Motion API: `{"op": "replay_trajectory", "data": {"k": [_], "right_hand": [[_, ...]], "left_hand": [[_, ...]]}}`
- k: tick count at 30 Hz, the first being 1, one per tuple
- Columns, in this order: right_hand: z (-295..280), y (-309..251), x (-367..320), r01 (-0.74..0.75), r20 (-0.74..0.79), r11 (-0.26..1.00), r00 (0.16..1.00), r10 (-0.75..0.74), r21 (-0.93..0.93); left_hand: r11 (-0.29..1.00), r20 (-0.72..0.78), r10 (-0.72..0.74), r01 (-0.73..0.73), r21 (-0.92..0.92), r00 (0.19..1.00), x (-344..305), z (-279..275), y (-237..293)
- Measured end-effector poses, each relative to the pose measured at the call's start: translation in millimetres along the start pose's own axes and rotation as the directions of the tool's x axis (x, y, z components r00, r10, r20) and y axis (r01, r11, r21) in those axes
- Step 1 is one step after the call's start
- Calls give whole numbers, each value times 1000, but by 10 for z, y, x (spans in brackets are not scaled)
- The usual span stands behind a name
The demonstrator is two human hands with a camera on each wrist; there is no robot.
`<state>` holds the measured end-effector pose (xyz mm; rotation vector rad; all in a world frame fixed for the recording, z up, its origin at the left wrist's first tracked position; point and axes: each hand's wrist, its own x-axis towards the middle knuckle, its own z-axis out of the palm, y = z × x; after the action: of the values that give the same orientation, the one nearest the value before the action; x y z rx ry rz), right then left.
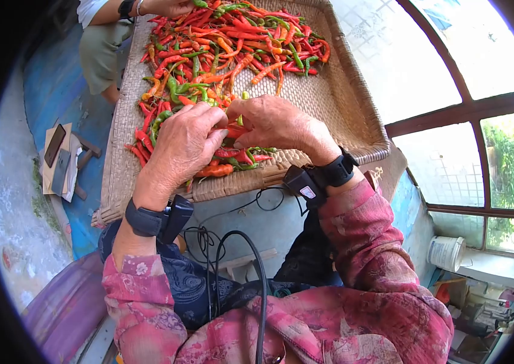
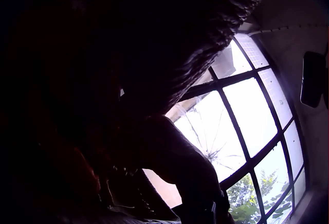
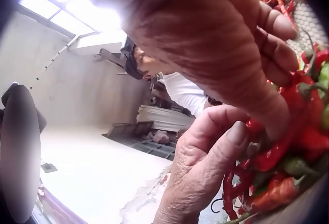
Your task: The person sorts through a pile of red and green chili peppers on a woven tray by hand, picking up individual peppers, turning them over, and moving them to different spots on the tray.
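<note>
Over the near end of a heap of chili peppers [image 1: 251, 36], both hands work close together. The left hand [image 1: 187, 142] bends its thumb and index finger together at a red chili pepper [image 3: 254, 125]; its other fingers are hidden. From the right, the right hand [image 1: 278, 124] curls its fingers and thumb about red chili peppers [image 1: 234, 130], the thumb pressed against them in the right wrist view. Green stems show beside the fingertips there. The left wrist view is mostly dark, with the hand only a silhouette.
The peppers, red, orange and green, lie in a large woven tray [image 1: 354, 103]. Across its far left corner another person's hand [image 1: 169, 7] reaches in. Two phones [image 1: 57, 145] rest on a stool at left. Black cables [image 1: 263, 267] hang over the lap; a white bucket [image 1: 446, 253] stands right.
</note>
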<state>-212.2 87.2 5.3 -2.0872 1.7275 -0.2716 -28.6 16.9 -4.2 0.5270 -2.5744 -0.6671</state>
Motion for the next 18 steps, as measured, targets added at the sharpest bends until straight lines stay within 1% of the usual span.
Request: {"op": "replay_trajectory", "data": {"k": [2, 4, 5, 7, 8, 10, 11, 12, 14, 16, 17, 18], "right_hand": [[11, -11, -15, -27, -8, 999, 1000, 26, -37], [31, -12, -16, 8, -77, 999, 997, -12, -41], [23, -10, -21, 9, -76, 999, 997, -12, -41], [-55, -41, -45, 24, -123, 999, 992, -18, 49], [-101, -41, -48, 24, -122, 998, 992, -17, 50], [-225, -44, -56, -20, -25, 991, 999, 24, 129], [-292, -64, -91, -53, -21, 989, 998, 57, 142], [-341, -52, -107, -53, -22, 988, 998, 57, 142], [-435, 25, -112, -112, 123, 965, 989, 85, 236], [-515, 123, -149, -122, 113, 938, 990, 89, 325], [-562, 180, -179, -121, 114, 938, 990, 88, 325], [-612, 221, -211, -129, 45, 913, 992, 121, 387]], "left_hand": [[1000, 14, 13, -13, 3, 1000, -3, -21, 4], [1000, 26, 23, -23, 7, 999, 1, -21, 5], [1000, 2, 21, -21, 12, 1000, 2, -10, 1], [1000, -21, 16, -16, 16, 1000, 0, 4, -11], [1000, -28, 18, -18, 20, 999, 2, 9, -20], [1000, -32, 21, -20, 24, 999, 1, 9, -18], [1000, -24, 15, -14, 23, 1000, 3, -3, -9], [1000, -15, 8, -7, 24, 1000, 3, -10, -4], [1000, -10, 6, -6, 23, 1000, 5, -15, -2], [1000, -6, 3, -3, 23, 1000, 6, -17, -1], [1000, -6, -10, 10, 9, 1000, 4, -19, -1], [1000, -5, -24, 24, -5, 1000, -2, -21, -4]]}}
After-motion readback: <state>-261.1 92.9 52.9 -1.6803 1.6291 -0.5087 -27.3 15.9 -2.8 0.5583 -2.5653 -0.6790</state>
